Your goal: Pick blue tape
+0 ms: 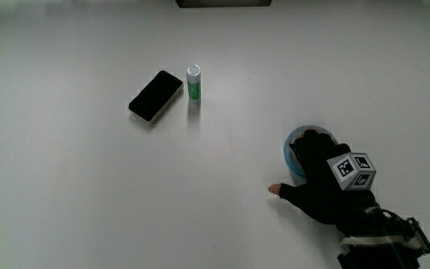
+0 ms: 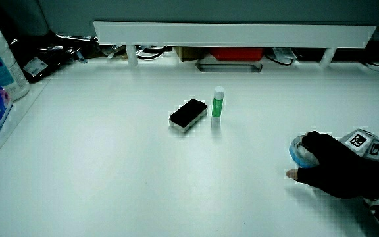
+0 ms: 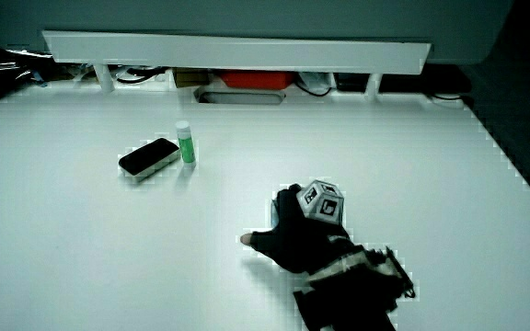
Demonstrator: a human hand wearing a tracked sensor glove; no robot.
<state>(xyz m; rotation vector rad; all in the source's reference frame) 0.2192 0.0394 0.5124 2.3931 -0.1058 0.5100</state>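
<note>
Hand [image 1: 327,183] down on the blue tape [image 1: 293,149], fingers [image 1: 308,142] draped over the roll's top, thumb out flat on the tabletop [image 1: 66,187]; full grip or not, cannot tell. Tape close to the person, mostly covered by the glove. Well apart, farther from the person: black phone [image 1: 155,96] lying flat, green glue stick [image 1: 194,82] upright just beside it. Nothing between them and the tape.

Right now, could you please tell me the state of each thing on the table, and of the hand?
blue tape: lying flat on the table, mostly covered by the hand.
hand: resting over the blue tape, fingers curled on it, thumb out to the side.
phone: lying flat, screen dark.
glue stick: standing upright, capped, beside the phone.
</note>
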